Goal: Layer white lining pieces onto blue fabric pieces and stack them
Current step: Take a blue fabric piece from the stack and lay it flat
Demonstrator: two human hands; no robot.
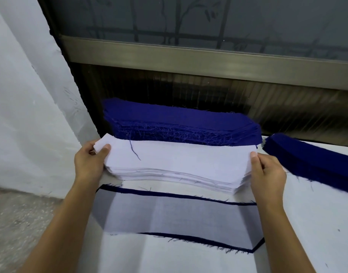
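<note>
A thick stack of white lining pieces (179, 166) lies across the middle of the table. My left hand (90, 160) pinches the top piece at its left end, thumb on top, lifting that corner. My right hand (267, 174) grips the stack's right end, thumb on the top piece. A loose blue thread lies on the top lining. In front of the stack lies a blue fabric piece covered by a thin white lining (175, 217), blue edges showing around it. Behind the stack sits a tall pile of blue fabric pieces (179, 123).
A second pile of blue pieces (311, 156) lies at the right on the white table (317, 223). A window frame (188, 56) and dark panel stand right behind the piles. At left are a white wall (21, 115) and the floor (21, 223).
</note>
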